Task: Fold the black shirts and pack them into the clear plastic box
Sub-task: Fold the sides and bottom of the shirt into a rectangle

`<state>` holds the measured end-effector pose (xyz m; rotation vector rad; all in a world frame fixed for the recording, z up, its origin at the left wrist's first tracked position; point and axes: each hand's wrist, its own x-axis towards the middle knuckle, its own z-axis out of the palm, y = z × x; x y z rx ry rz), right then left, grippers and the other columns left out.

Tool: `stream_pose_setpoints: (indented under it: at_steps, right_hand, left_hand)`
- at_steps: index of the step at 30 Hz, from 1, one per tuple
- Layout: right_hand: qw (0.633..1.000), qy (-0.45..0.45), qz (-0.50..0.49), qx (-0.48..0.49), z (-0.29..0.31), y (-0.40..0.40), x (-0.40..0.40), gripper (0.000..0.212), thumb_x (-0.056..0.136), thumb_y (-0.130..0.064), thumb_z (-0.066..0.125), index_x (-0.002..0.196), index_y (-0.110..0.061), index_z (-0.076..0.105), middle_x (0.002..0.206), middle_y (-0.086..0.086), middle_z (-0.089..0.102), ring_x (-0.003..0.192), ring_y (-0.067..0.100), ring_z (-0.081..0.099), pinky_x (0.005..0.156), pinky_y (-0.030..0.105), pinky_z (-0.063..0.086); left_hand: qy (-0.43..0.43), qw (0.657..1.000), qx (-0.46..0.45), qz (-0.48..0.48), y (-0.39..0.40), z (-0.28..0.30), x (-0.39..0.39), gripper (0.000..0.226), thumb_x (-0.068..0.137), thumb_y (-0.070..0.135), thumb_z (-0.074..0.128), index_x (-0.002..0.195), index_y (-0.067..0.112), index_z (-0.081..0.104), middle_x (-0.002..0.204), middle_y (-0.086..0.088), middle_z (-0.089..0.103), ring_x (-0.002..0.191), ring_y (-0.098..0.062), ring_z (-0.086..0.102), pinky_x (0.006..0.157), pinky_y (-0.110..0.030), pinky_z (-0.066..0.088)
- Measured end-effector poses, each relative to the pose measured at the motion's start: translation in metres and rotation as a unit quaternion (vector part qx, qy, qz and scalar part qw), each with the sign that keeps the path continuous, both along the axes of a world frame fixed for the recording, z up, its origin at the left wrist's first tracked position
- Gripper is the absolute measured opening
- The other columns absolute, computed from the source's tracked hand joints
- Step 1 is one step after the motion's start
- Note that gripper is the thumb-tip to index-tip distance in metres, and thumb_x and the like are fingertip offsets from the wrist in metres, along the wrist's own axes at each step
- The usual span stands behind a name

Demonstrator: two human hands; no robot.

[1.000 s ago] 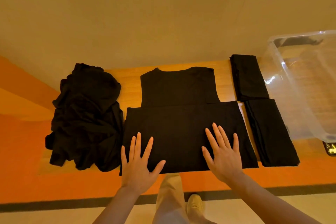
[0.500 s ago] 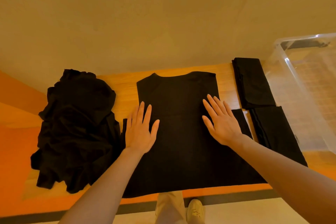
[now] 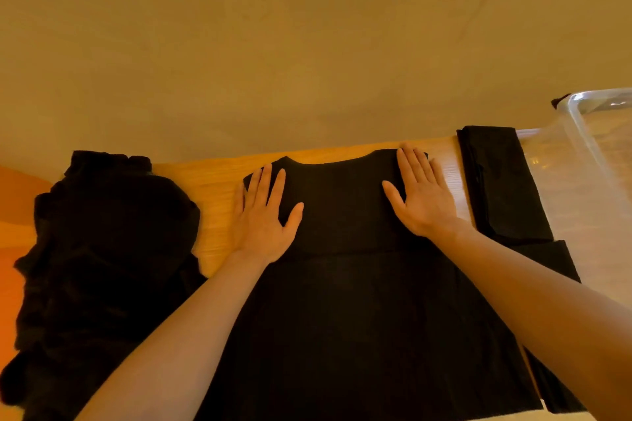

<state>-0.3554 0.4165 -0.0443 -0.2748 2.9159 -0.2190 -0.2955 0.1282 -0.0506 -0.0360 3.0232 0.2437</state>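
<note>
Left hand [image 3: 265, 225] and right hand [image 3: 422, 196], fingers straight, press the black shirt [image 3: 345, 283]; clear plastic box [image 3: 602, 160] cut off right.

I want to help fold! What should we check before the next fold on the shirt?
1. Both hands flat on the spread shirt: ok, left hand and right hand press near the collar.
2. Sleeves tucked in: ok.
3. Shirt smooth: cannot tell, too dark.
4. Folded shirts out of the way: ok, they lie to the right.
5. Clear plastic box within reach: ok, far right.
6. Unfolded pile apart: ok.
</note>
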Motion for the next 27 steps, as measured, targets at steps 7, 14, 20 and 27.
stream_pose_setpoints:
  at_steps: [7, 14, 20, 27]
  right_hand:
    - [1.0, -0.007, 0.009, -0.009, 0.003, 0.0, 0.0, 0.078, 0.089, -0.064, -0.001, 0.152, -0.018, -0.009, 0.16, -0.003, -0.015, 0.144, 0.01, -0.021, 0.116, 0.031, -0.017]
    - [0.993, 0.023, 0.098, -0.065, 0.036, 0.036, 0.038, 0.053, 0.1, -0.034, 0.042, 0.147, -0.012, 0.034, 0.157, 0.005, 0.026, 0.145, 0.022, 0.021, 0.119, 0.037, 0.016]
    - [0.979, 0.013, 0.183, 0.086, 0.065, 0.084, 0.085, 0.038, 0.091, -0.023, 0.06, 0.129, -0.019, 0.056, 0.127, 0.002, 0.059, 0.119, 0.021, 0.053, 0.105, 0.039, 0.036]
    - [0.96, 0.027, 0.159, 0.229, 0.074, 0.097, 0.099, 0.039, 0.091, -0.032, 0.055, 0.129, -0.024, 0.05, 0.125, -0.002, 0.05, 0.117, 0.019, 0.043, 0.097, 0.039, 0.024]
  left_hand:
    - [-0.013, 1.0, -0.004, -0.003, 0.0, 0.002, -0.004, 0.075, 0.092, 0.065, 0.008, 0.154, 0.024, 0.003, 0.162, -0.004, -0.006, 0.148, -0.019, -0.013, 0.12, -0.043, -0.008]
    - [0.003, 1.0, 0.018, -0.01, -0.012, 0.033, 0.039, 0.063, 0.1, 0.053, 0.021, 0.153, 0.019, 0.022, 0.16, -0.004, 0.016, 0.148, -0.02, 0.01, 0.118, -0.044, 0.008]
    - [-0.018, 0.998, -0.058, -0.033, -0.033, 0.057, 0.106, 0.038, 0.092, 0.033, 0.056, 0.126, 0.017, 0.057, 0.13, -0.003, 0.055, 0.12, -0.021, 0.051, 0.104, -0.046, 0.03]
    - [-0.053, 0.993, -0.102, 0.012, -0.024, 0.064, 0.118, 0.039, 0.095, 0.029, 0.052, 0.134, 0.023, 0.048, 0.133, 0.002, 0.051, 0.125, -0.017, 0.044, 0.108, -0.041, 0.022]
